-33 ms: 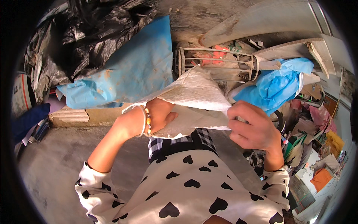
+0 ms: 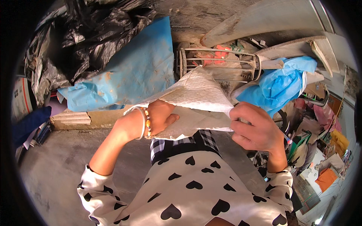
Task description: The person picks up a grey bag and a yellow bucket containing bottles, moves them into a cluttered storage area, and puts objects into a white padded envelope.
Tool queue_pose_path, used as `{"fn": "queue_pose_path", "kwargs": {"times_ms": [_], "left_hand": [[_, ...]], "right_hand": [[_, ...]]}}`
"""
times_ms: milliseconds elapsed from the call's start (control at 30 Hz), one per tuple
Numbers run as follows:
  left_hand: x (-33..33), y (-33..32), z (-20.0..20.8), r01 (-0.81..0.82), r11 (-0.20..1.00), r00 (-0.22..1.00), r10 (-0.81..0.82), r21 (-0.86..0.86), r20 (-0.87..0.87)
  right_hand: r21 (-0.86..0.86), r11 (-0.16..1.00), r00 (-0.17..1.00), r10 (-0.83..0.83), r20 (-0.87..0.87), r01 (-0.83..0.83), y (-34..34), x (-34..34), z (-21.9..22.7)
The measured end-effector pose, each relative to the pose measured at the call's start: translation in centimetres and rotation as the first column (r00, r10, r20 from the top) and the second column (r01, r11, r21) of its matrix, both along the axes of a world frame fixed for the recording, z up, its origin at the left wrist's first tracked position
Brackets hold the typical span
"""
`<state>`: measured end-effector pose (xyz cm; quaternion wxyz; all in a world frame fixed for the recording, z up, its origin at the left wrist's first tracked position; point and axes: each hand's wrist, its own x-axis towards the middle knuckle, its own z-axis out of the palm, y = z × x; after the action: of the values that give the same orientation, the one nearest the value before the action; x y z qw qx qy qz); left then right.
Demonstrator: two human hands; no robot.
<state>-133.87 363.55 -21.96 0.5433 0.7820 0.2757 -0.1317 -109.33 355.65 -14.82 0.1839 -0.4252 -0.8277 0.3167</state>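
Between my hands stretches a crinkled white sheet (image 2: 203, 90) with a bubbled, quilted texture. It gapes like a pouch, with an upper flap and a greyish lower layer whose near edge is ragged. My left hand (image 2: 160, 118), wearing a pale bangle and a beaded bracelet, is closed at the left side of the gap; its thumb shows, while the other fingers are partly hidden by the sheet. At the right corner, where the layers meet, my right hand (image 2: 252, 126) pinches the sheet with curled fingers.
Ahead on a low ledge lie a blue sheet (image 2: 139, 71) and crumpled black plastic (image 2: 86, 41). Past the white sheet is a barred metal frame (image 2: 220, 64) with orange cloth inside. A bunched blue cloth (image 2: 281, 84) sits to its right. Clutter fills the far right.
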Motion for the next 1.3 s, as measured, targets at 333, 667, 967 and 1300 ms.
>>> {"fn": "queue_pose_path", "kwargs": {"times_ms": [333, 667, 967, 1300], "left_hand": [[1.2, 1.4, 2.1, 0.070, 0.985, 0.948, -0.017, -0.155, 0.318], [14.1, -4.9, -1.1, 0.057, 0.939, 0.881, -0.206, 0.339, 0.425], [26.9, -15.4, -1.6, 0.303, 0.780, 0.666, -0.584, 0.547, 0.465], [41.4, -26.2, -1.0, 0.434, 0.666, 0.449, -0.743, 0.606, 0.496]], "right_hand": [[-0.064, 0.962, 0.964, -0.261, 0.049, 0.264, -4.9, 2.7, -0.4], [-0.056, 0.650, 0.652, -0.758, 0.027, 0.758, -14.8, 8.5, -3.6], [-0.109, 0.084, 0.075, -0.993, -0.087, 0.990, -28.7, 13.7, -7.0], [-0.065, -0.419, -0.422, -0.878, -0.224, 0.906, -40.7, 18.4, -8.2]]}}
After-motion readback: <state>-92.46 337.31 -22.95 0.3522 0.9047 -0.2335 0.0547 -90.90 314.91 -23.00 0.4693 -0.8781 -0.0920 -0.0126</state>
